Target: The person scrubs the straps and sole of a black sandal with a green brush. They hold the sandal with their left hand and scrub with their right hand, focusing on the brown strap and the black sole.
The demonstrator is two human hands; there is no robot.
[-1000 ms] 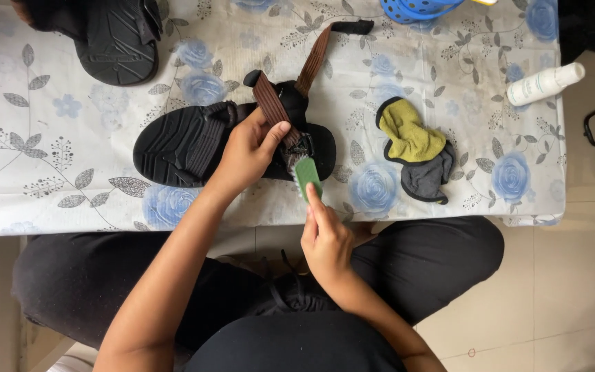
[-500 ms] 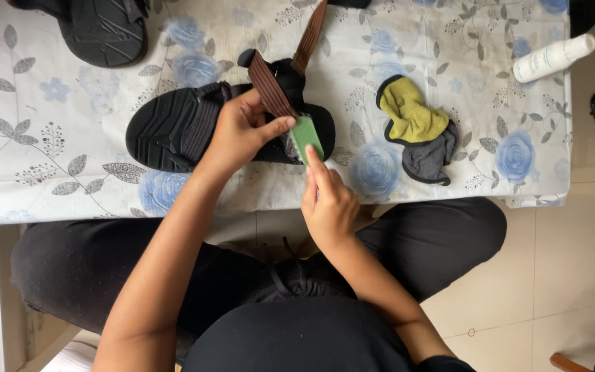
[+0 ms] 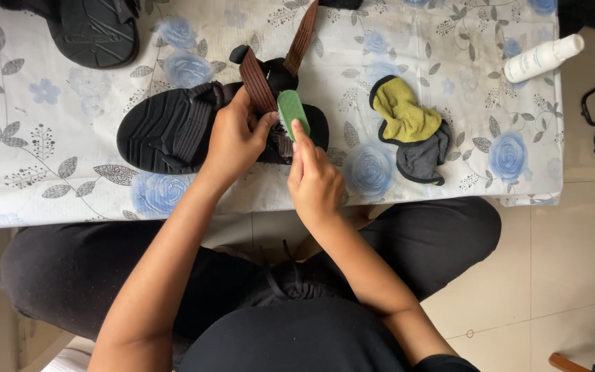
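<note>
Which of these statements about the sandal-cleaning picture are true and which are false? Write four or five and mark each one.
1. The right hand presses a green brush against the sandal. True.
2. The left hand rests on the white bottle. False: it holds the brown strap of the black sandal; the white bottle lies apart, at the table's right edge.
3. A yellow and grey cloth lies right of the sandal. True.
4. The tablecloth is plain red. False: it is white with blue flowers and grey leaves.
</note>
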